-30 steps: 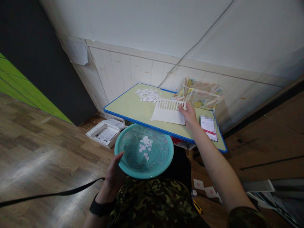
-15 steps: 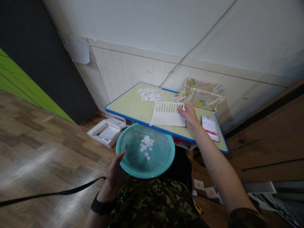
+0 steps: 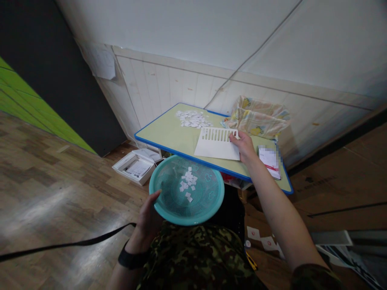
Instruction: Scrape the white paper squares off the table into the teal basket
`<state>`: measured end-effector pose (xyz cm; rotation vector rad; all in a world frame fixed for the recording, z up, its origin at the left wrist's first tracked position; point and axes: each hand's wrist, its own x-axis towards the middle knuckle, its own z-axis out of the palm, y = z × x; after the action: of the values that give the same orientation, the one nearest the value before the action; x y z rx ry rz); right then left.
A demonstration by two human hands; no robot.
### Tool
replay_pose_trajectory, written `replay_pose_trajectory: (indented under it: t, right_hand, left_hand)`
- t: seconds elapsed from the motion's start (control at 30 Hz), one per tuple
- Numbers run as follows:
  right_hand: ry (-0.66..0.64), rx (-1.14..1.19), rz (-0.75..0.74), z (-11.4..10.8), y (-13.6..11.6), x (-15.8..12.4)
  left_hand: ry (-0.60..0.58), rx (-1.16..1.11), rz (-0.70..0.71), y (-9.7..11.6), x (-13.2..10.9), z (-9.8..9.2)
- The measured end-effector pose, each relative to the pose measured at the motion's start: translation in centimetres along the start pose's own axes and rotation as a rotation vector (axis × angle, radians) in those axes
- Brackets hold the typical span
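Observation:
My left hand point(image 3: 150, 215) grips the left rim of a turquoise plastic colander point(image 3: 208, 205), thumb over the edge. The colander is just below the table's front edge, with several small white paper pieces point(image 3: 189, 179) in its bottom. My right hand point(image 3: 244, 146) is closed on the right side of a flat white slotted sheet point(image 3: 216, 150), its thumb on the row of slots. The sheet is over the front part of the pale green table point(image 3: 160, 129) with a blue edge. Behind it on the table lies a spread pile of small white pieces point(image 3: 193, 119).
A fabric-lined basket point(image 3: 256, 117) stands at the back right of the table. Right of my hand lies a partly pixelated phone or booklet point(image 3: 269, 161). On the wooden floor is an open white box point(image 3: 134, 167). Cardboard point(image 3: 341, 181) stands at the right, and a strap point(image 3: 69, 244) crosses lower left.
The white sheet and my right hand have moved slightly to the right and back over the table. The view has shifted a little; the colander stays in my left hand.

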<state>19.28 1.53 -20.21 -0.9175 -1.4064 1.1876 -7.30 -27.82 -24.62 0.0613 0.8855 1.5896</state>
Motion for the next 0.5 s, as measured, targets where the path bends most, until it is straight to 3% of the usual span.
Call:
replay_pose_trajectory:
  t: [0.1,0.27,0.5]
  right_hand:
    - [0.074,-0.04,-0.076,-0.5,0.6,0.8]
    - [0.37,-0.136,-0.3,-1.5,1.5,2.2]
    - [0.382,-0.272,-0.386,-1.1,1.4,2.3]
  left_hand:
    - [0.009,0.007,-0.002,0.0,0.0,-0.1]
    - [0.053,-0.004,-0.038,0.2,0.1,-0.1]
    - [0.099,-0.03,-0.06,0.3,0.0,0.2]
